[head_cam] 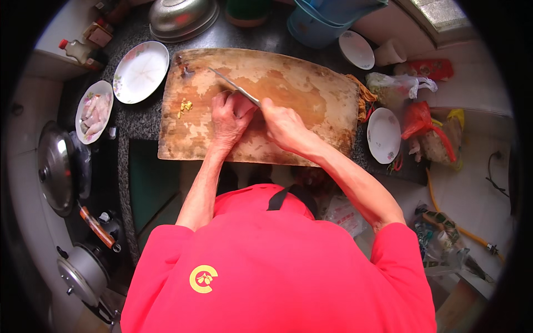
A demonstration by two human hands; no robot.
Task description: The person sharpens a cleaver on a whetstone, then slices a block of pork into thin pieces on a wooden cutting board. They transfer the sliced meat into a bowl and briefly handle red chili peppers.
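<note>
My right hand (283,123) is closed around the handle of a kitchen knife (237,86), whose blade points up and to the left over a worn wooden cutting board (329,95). My left hand (229,116) rests on the board just left of the blade. Its fingers are bent over a pinkish piece of food (242,104), perhaps meat, mostly hidden by the hand and knife. Small yellow chopped pieces (184,107) lie near the board's left side. Left of the board stand an oval white plate (141,73) and a dish with pale sliced meat or fish (95,113).
Metal bowls (183,18) and blue buckets (312,27) stand behind the board. An oval white dish (383,136) and plastic bags (416,120) are at the right. A wok lid (56,168) and a pressure cooker (83,270) are at the left.
</note>
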